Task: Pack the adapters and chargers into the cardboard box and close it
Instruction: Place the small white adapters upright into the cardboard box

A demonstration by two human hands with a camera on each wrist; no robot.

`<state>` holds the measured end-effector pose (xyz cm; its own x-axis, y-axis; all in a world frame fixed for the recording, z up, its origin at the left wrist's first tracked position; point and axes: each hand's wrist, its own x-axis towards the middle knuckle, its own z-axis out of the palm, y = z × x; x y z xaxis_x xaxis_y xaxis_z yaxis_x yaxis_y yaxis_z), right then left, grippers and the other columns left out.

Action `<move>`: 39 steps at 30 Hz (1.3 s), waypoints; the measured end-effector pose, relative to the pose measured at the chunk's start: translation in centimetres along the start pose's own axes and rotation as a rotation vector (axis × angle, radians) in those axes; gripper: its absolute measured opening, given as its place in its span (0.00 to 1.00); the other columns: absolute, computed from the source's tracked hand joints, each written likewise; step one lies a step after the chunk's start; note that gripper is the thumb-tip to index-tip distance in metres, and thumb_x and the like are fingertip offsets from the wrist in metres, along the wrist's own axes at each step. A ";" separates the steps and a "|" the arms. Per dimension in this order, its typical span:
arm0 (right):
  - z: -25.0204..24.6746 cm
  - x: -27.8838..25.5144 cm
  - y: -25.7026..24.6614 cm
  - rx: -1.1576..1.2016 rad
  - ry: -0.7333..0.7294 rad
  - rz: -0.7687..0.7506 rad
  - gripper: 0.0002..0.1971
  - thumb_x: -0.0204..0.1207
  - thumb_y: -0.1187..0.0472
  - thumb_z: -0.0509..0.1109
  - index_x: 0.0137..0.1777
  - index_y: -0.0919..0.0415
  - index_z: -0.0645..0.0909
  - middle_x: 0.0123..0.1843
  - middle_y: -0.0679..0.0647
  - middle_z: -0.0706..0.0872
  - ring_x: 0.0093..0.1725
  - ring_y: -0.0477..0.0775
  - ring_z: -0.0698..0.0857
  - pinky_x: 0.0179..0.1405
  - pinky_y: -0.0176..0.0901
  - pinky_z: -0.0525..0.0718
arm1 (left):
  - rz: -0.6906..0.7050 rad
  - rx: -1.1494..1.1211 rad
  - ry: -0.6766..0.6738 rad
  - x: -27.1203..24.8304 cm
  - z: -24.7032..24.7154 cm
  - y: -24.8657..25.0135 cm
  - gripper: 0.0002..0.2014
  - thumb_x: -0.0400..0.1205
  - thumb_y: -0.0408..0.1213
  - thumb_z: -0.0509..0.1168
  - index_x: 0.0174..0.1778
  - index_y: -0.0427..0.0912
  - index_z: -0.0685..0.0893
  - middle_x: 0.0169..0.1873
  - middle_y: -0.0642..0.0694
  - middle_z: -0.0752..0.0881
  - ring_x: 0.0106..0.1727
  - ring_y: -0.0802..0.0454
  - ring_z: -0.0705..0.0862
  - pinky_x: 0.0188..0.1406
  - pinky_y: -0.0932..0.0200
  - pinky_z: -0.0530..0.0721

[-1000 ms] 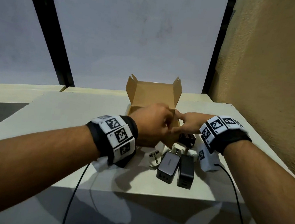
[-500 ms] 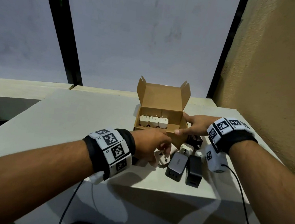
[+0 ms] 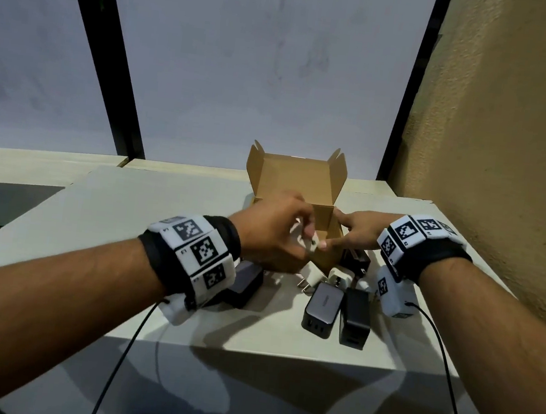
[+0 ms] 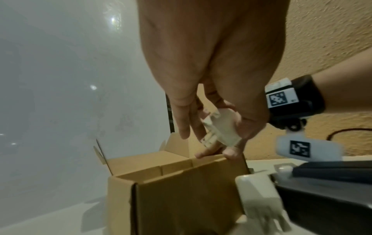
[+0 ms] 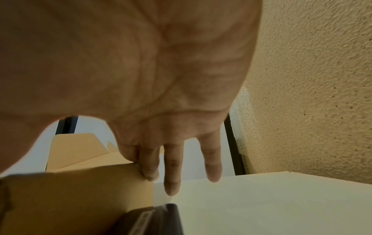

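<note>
The open cardboard box (image 3: 296,182) stands at the table's far side, lid flap upright. My left hand (image 3: 308,241) hovers over its front right corner and pinches a white adapter (image 3: 304,241) between thumb and fingers; the left wrist view shows this adapter (image 4: 221,128) just above the box (image 4: 181,198) rim. My right hand (image 3: 330,230) holds the box's front right corner, thumb on the front, fingers (image 5: 171,168) along the side wall (image 5: 80,190). The box's inside is hidden by my left hand.
In front of the box lie a grey charger (image 3: 321,304), a black charger (image 3: 354,315), a white plug (image 3: 311,276), a white adapter (image 3: 340,277) and a dark charger (image 3: 246,282) under my left wrist. A textured wall (image 3: 507,165) rises along the right.
My left hand dropped from the box to the pile, took a white adapter, and has lifted it over the box's front. The right hand stays on the box corner.
</note>
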<state>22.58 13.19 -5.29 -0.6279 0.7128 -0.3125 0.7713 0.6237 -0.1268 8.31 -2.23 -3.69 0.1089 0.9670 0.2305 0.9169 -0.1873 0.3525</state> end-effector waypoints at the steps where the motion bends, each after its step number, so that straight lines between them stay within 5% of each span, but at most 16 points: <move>1: 0.0 0.1 0.0 0.003 -0.004 0.000 0.51 0.68 0.26 0.63 0.85 0.52 0.52 0.79 0.60 0.73 0.75 0.62 0.73 0.75 0.58 0.69 | -0.012 -0.006 0.037 0.6 -0.4 -0.2 0.11 0.70 0.40 0.77 0.41 0.48 0.81 0.50 0.47 0.83 0.51 0.52 0.79 0.57 0.54 0.83; 5: 0.0 -0.1 0.0 0.045 -0.006 -0.007 0.47 0.70 0.29 0.65 0.84 0.50 0.54 0.79 0.58 0.73 0.76 0.62 0.73 0.74 0.56 0.67 | -0.038 0.041 0.126 3.4 -0.9 -1.3 0.18 0.74 0.38 0.75 0.59 0.46 0.83 0.59 0.46 0.84 0.54 0.56 0.79 0.57 0.60 0.82; 8: 0.1 -0.3 0.1 0.041 0.010 -0.017 0.46 0.71 0.30 0.64 0.84 0.51 0.56 0.77 0.58 0.75 0.75 0.62 0.74 0.73 0.55 0.68 | -0.068 0.093 0.066 5.2 -0.7 -2.2 0.24 0.75 0.41 0.75 0.67 0.42 0.79 0.62 0.46 0.84 0.59 0.53 0.81 0.58 0.62 0.81; 13: 0.1 0.2 0.5 0.043 0.009 -0.069 0.45 0.68 0.27 0.64 0.80 0.53 0.64 0.71 0.58 0.81 0.67 0.61 0.79 0.66 0.53 0.73 | -0.136 0.165 0.003 7.5 0.3 -2.9 0.21 0.76 0.46 0.73 0.62 0.41 0.85 0.55 0.45 0.88 0.48 0.55 0.82 0.52 0.59 0.85; 19: 0.2 0.5 0.7 0.077 0.002 -0.099 0.42 0.67 0.27 0.66 0.77 0.50 0.66 0.71 0.56 0.81 0.66 0.60 0.79 0.68 0.55 0.74 | -0.157 0.187 -0.043 9.8 2.1 -2.6 0.16 0.77 0.42 0.72 0.59 0.47 0.82 0.58 0.48 0.84 0.58 0.49 0.81 0.57 0.55 0.81; 22: 0.4 0.3 0.7 0.081 0.024 -0.130 0.40 0.69 0.29 0.66 0.77 0.49 0.68 0.70 0.56 0.82 0.66 0.59 0.80 0.67 0.52 0.73 | -0.160 0.238 -0.130 10.7 2.9 -2.1 0.08 0.78 0.41 0.72 0.52 0.46 0.87 0.51 0.49 0.84 0.56 0.48 0.82 0.50 0.57 0.76; 29: 0.6 0.3 1.0 0.065 0.058 -0.149 0.44 0.69 0.29 0.66 0.80 0.52 0.64 0.72 0.56 0.81 0.67 0.59 0.80 0.66 0.51 0.74 | -0.195 0.335 -0.329 11.1 3.5 -1.9 0.23 0.71 0.35 0.78 0.62 0.52 0.85 0.53 0.52 0.84 0.52 0.51 0.81 0.49 0.56 0.79; 32: 0.6 0.3 1.1 0.068 0.057 -0.154 0.45 0.69 0.28 0.65 0.81 0.53 0.63 0.72 0.56 0.80 0.68 0.59 0.80 0.67 0.50 0.73 | -0.173 0.376 -0.319 11.3 3.5 -1.4 0.22 0.73 0.36 0.75 0.63 0.52 0.84 0.47 0.52 0.80 0.48 0.51 0.78 0.46 0.58 0.77; 35: 0.6 0.2 1.0 0.081 0.056 -0.156 0.44 0.69 0.28 0.65 0.81 0.51 0.63 0.71 0.55 0.81 0.67 0.59 0.80 0.66 0.50 0.74 | -0.182 0.406 -0.316 11.4 3.6 -1.2 0.20 0.72 0.38 0.75 0.60 0.54 0.86 0.49 0.51 0.86 0.45 0.51 0.81 0.44 0.58 0.80; 39: 0.7 0.3 0.9 0.078 0.060 -0.139 0.46 0.68 0.28 0.66 0.80 0.54 0.62 0.72 0.56 0.80 0.67 0.60 0.80 0.66 0.51 0.74 | -0.223 0.447 -0.381 11.4 4.0 -0.8 0.20 0.74 0.39 0.74 0.62 0.54 0.84 0.54 0.49 0.87 0.49 0.47 0.85 0.51 0.51 0.86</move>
<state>23.15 13.70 -6.12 -0.7325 0.6407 -0.2301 0.6807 0.6928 -0.2382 10.40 9.63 -4.96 -0.0503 0.9836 -0.1734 0.9963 0.0372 -0.0778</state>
